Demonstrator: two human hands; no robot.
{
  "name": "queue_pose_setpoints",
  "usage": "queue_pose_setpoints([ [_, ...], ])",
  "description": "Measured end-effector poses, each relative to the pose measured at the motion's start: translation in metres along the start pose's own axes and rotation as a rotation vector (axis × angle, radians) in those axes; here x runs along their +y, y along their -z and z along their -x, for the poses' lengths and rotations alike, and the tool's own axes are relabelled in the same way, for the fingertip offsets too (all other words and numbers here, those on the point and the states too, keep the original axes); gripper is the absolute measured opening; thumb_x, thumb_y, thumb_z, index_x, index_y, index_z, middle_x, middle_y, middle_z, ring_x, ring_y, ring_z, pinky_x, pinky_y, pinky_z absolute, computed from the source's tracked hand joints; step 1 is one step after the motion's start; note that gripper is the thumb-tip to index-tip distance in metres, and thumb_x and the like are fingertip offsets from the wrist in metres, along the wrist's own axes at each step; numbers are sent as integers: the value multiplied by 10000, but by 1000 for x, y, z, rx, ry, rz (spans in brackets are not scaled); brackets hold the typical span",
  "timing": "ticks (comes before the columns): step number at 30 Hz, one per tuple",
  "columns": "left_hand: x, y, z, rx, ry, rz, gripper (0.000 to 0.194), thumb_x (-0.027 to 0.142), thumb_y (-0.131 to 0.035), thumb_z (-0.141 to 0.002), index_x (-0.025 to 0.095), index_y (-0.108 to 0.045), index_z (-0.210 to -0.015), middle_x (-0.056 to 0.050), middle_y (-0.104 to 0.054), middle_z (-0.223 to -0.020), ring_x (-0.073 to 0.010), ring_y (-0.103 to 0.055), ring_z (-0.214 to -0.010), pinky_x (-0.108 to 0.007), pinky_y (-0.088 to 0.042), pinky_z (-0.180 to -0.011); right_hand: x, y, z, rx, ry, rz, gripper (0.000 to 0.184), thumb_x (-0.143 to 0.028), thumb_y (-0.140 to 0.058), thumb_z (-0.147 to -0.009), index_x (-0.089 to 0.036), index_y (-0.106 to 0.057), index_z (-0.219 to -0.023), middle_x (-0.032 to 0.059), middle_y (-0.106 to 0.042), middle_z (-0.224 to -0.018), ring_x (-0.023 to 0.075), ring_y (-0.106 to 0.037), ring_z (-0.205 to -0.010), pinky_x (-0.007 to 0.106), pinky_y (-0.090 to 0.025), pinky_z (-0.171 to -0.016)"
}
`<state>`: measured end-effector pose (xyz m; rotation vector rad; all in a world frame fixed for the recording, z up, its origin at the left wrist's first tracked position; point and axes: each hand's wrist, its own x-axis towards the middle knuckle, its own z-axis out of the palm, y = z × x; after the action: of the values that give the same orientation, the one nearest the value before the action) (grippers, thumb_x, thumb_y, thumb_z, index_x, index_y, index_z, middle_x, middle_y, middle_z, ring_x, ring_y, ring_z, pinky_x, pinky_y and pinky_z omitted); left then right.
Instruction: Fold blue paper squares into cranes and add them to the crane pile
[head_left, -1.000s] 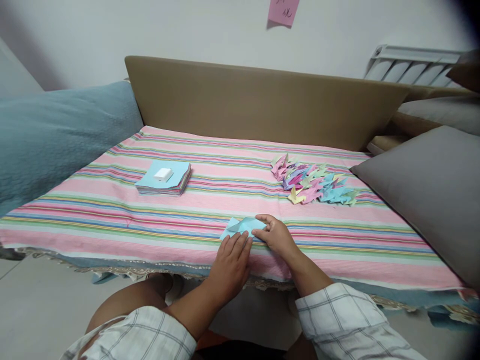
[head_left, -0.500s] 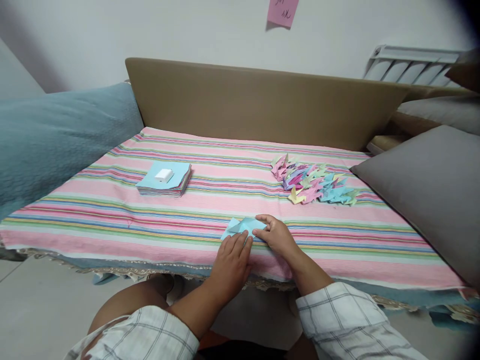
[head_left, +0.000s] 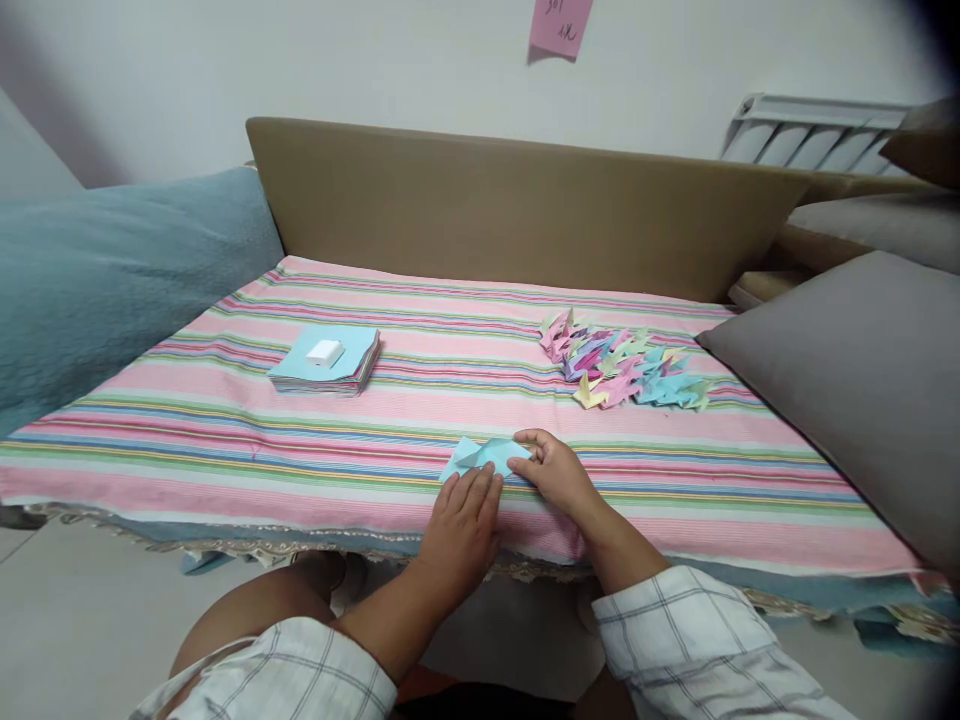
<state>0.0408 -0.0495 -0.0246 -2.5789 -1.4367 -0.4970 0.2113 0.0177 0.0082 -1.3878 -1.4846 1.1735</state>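
Observation:
A light-blue sheet of origami paper (head_left: 487, 453), partly folded, lies on the striped cloth (head_left: 300, 440) near its front edge. My left hand (head_left: 466, 520) rests flat with its fingers stretched over the paper's near edge. At the paper's right end, my right hand (head_left: 553, 472) pinches it between thumb and index finger. A flap stands a little raised in the middle of the paper. My left fingers cover part of the near edge.
Several folded paper cranes (head_left: 619, 365) in mixed colours lie grouped at the right. To the left is a stack of square paper (head_left: 296, 365) with a small white block (head_left: 325, 353) on top. A grey cushion (head_left: 817, 370) leans at the right, before a brown backrest (head_left: 510, 205).
Both hands stay at the paper, nearly still. The raised flap looks slightly lower and more open. The whole view has shifted slightly.

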Motion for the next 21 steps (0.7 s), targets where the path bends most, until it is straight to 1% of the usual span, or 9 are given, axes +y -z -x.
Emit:
queue_pose_setpoints([
  [5,-1,-2,1,6,-5,-11,663,332,-530,-768,138,-330,-1369,-99,-347,-1435,-272,-319,-1279,-422,-197,-1070,-4,1,0,-52,-52,-79,431,-326,-661,-621,-171,-517,-998,-22,-608,-684,116,-527,-565,236,-387,-528],
  [9,-1,-3,1,11,-13,-6,681,331,-534,-764,140,-313,-1379,-98,-330,-1444,-269,-302,-1289,-424,-196,-1074,-4,2,0,-54,-60,-78,443,-327,-667,-609,-170,-518,-996,-40,-580,-643,108,-507,-540,230,-376,-508],
  [12,-2,-3,2,-6,-14,9,672,326,-528,-771,144,-313,-1380,-78,-300,-1462,-270,-292,-1289,-425,-188,-1076,-2,3,-2,-58,-66,-45,441,-329,-660,-624,-167,-521,-1010,-51,-552,-617,97,-483,-513,220,-362,-485],
  [16,-2,0,1,-24,-11,13,675,331,-536,-770,142,-313,-1379,-74,-303,-1461,-267,-297,-1281,-424,-188,-1077,0,7,-4,-80,-54,15,385,-320,-627,-669,-167,-533,-1010,-65,-508,-571,84,-450,-474,208,-344,-461],
  [21,-2,0,1,-30,-12,0,695,345,-551,-760,147,-307,-1380,-82,-312,-1455,-265,-307,-1274,-425,-201,-1072,-1,14,-6,-124,-78,41,330,-291,-599,-684,-173,-532,-985,-66,-515,-534,89,-465,-449,209,-351,-456],
])
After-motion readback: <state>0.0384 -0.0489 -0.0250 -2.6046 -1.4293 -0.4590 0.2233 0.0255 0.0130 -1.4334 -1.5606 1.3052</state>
